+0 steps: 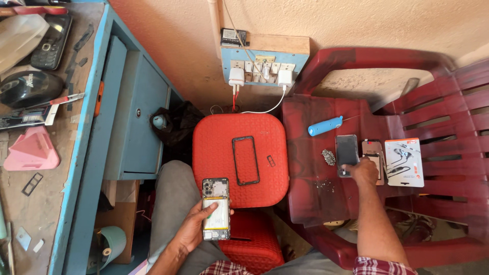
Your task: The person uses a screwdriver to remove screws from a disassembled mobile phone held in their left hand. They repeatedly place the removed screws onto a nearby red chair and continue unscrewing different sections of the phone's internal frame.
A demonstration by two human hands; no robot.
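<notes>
My left hand (196,224) holds an opened smartphone (215,209) over my lap, its back removed so the battery and board show. My right hand (362,170) reaches out to the dark red plastic chair (316,168) and grips the lower end of a phone screen panel (347,152) lying on its seat. Next to that panel lies another opened phone (374,153). A black phone frame (245,160) rests on the red plastic stool (214,153) in front of me.
On the chair seat: a blue-handled tool (325,126), a small pile of screws (328,156), a white accessory box (404,162). A wall socket board (263,63) holds two chargers. The blue workbench (86,153) at left carries a keypad phone (51,42), tools and a pink stand (31,150).
</notes>
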